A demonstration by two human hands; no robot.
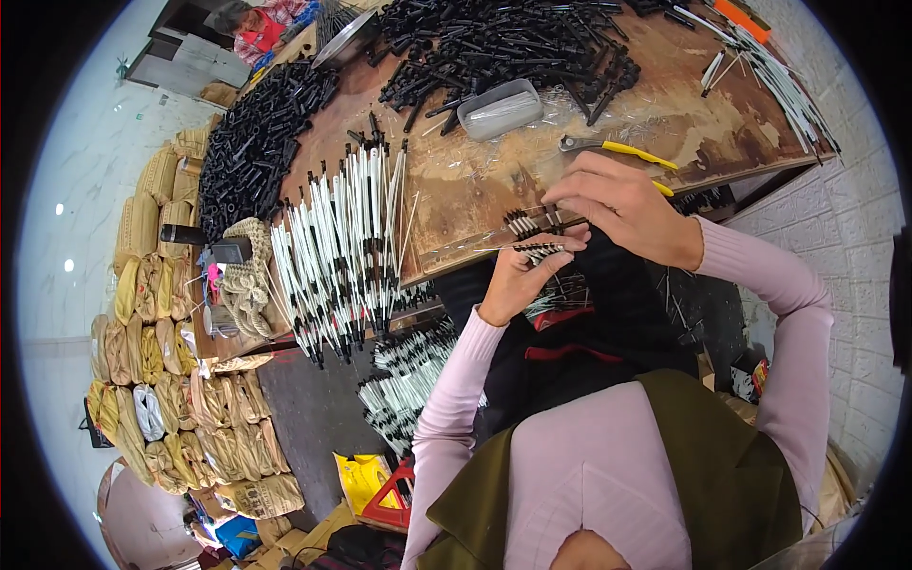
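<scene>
My left hand (516, 288) is closed around a bundle of thin white rods with black ends (540, 251), just past the near edge of the wooden table. Above it, my right hand (635, 211) has its fingers bent and pinched together by the rod ends. What lies between those fingertips is too small to make out. To the left on the table lies a wide fan of similar white rods with black fittings (347, 237). Yellow-handled pliers (622, 152) rest beside my right hand.
Heaps of black plastic parts (513, 47) and short black pieces (252, 133) cover the table's far side. A clear plastic box (501, 110) stands among them. More rods (793, 90) lie far right. Wrapped packages (157, 285) are stacked left. Another person (261, 28) sits beyond.
</scene>
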